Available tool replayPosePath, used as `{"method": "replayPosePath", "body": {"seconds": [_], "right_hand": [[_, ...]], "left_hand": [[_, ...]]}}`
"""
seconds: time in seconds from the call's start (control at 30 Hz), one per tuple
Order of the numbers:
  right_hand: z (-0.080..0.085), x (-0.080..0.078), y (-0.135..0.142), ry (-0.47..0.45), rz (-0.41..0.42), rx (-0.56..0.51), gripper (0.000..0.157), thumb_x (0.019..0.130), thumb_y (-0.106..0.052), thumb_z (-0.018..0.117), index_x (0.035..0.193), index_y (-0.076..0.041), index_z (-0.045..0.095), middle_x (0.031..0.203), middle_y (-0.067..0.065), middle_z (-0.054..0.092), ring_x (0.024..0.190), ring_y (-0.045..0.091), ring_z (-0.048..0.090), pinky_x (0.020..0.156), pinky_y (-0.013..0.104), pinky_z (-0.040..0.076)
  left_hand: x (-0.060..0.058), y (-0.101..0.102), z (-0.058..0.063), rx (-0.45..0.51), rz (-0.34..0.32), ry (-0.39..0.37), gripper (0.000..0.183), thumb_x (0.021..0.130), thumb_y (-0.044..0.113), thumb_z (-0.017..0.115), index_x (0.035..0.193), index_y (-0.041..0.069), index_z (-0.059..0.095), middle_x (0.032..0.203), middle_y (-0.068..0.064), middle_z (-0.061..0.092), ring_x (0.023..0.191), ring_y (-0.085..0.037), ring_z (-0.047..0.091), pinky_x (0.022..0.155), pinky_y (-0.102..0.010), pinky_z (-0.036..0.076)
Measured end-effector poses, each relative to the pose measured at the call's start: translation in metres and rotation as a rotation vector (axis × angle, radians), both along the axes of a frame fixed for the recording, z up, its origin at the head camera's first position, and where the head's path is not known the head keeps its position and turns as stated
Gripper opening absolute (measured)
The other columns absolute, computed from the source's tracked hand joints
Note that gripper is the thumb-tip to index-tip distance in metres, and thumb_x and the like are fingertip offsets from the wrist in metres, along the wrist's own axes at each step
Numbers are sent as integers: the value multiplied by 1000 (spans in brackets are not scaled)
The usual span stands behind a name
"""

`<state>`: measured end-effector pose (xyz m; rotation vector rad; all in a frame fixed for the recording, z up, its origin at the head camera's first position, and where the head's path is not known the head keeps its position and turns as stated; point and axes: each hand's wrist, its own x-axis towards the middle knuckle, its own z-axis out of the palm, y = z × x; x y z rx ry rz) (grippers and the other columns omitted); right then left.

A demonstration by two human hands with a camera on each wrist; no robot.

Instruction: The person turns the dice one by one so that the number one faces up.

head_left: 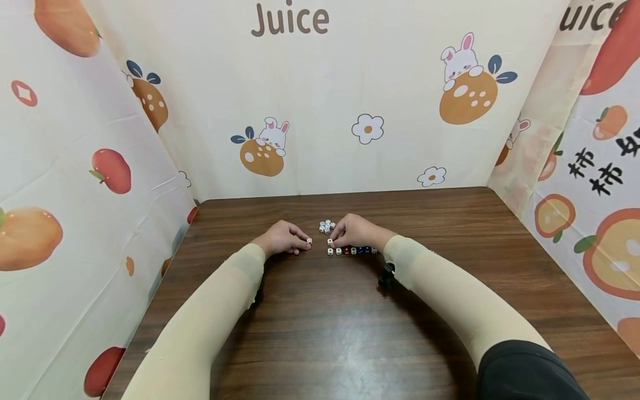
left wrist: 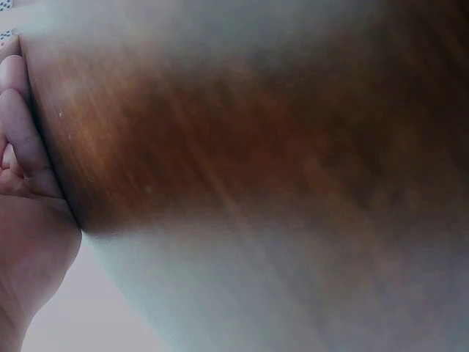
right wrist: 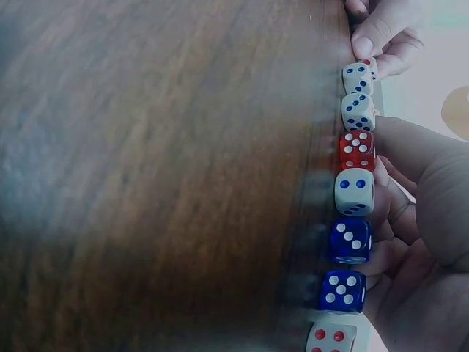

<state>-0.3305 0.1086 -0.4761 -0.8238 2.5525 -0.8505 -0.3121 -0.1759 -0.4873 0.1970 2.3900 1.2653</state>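
Observation:
In the head view my left hand (head_left: 285, 238) pinches a white die (head_left: 309, 240) between thumb and fingertips, close over the table. Across a small gap, my right hand (head_left: 352, 230) has its thumb and fingertips on another white die (head_left: 330, 242). Just in front of that die runs a straight row of dice, white, red (right wrist: 357, 150) and blue (right wrist: 350, 240), seen large in the right wrist view. Behind the row there, the right palm and curled fingers show, and the left hand holds its die at the top. Only the left palm's side (left wrist: 29, 220) shows in the left wrist view.
A small cluster of white dice (head_left: 327, 226) lies on the brown wooden table (head_left: 310, 322), beyond the right fingertips. Printed cloth walls (head_left: 320, 89) stand at the back and both sides. A dark object (head_left: 386, 276) sits under the right wrist.

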Motion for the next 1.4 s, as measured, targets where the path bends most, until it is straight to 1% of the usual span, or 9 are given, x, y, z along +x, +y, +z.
{"method": "replayPosePath", "body": {"seconds": [0.23, 0.43, 0.6, 0.67, 0.73, 0.83, 0.93, 1.23, 1.4], "right_hand": [[1, 0, 0, -12, -1, 5, 10, 99, -18, 89, 108, -13, 92, 91, -2, 87, 78, 4, 73, 77, 25, 60], [3, -3, 4, -45, 11, -7, 15, 99, -17, 89, 112, -11, 91, 93, -1, 87, 79, 5, 73, 77, 24, 59], [5, -8, 9, -54, -1, -21, 14, 101, -20, 87, 113, -13, 91, 89, -2, 86, 75, 7, 71, 76, 27, 59], [5, -11, 10, -45, -34, -24, 12, 104, -21, 84, 111, -13, 91, 87, -3, 84, 72, 9, 70, 76, 28, 59], [6, -13, 11, -37, -92, -26, 12, 106, -21, 81, 108, -14, 91, 84, -2, 83, 70, 11, 70, 75, 29, 59], [8, -14, 11, -26, -188, -31, 17, 109, -24, 77, 105, -14, 90, 83, -1, 81, 71, 13, 71, 74, 30, 59], [10, -13, 8, -13, -245, -28, 21, 111, -26, 74, 107, -13, 90, 84, 2, 80, 73, 15, 71, 72, 31, 59], [4, -15, -2, -3, -304, 10, 26, 114, -32, 72, 113, -12, 89, 81, 0, 77, 68, 14, 65, 68, 29, 55], [3, -18, -2, -8, -296, 16, 28, 116, -33, 70, 114, -13, 89, 77, 0, 75, 65, 14, 61, 65, 30, 53]], "left_hand": [[0, -1, 0, 2, 1, -7, 21, 95, 21, 94, 113, 10, 91, 102, -2, 87, 70, -7, 71, 68, -23, 61], [1, 0, 2, 1, 1, -5, 21, 95, 20, 94, 113, 10, 91, 100, -1, 87, 69, -7, 71, 68, -24, 60], [2, 1, 2, 3, 4, -3, 20, 96, 20, 93, 113, 10, 91, 99, -1, 86, 68, -7, 71, 67, -23, 60], [3, 2, 3, 3, 0, -1, 21, 96, 20, 93, 114, 9, 90, 100, -2, 86, 69, -7, 70, 67, -23, 60], [5, 1, 5, 3, -6, 2, 22, 96, 20, 93, 114, 8, 90, 101, -2, 86, 69, -7, 70, 67, -24, 60], [6, 1, 6, 3, -13, 4, 22, 97, 20, 93, 114, 8, 90, 103, -3, 86, 69, -7, 70, 68, -24, 60], [5, 0, 5, 5, -6, -1, 20, 97, 20, 93, 114, 9, 90, 103, -3, 87, 69, -7, 70, 68, -24, 59], [4, 1, 3, 13, 7, -5, 21, 96, 19, 93, 114, 8, 90, 104, -3, 87, 69, -7, 71, 68, -24, 60], [3, 1, 4, 9, -3, -1, 21, 96, 20, 93, 114, 8, 90, 103, -3, 86, 69, -7, 71, 68, -24, 60]]}}
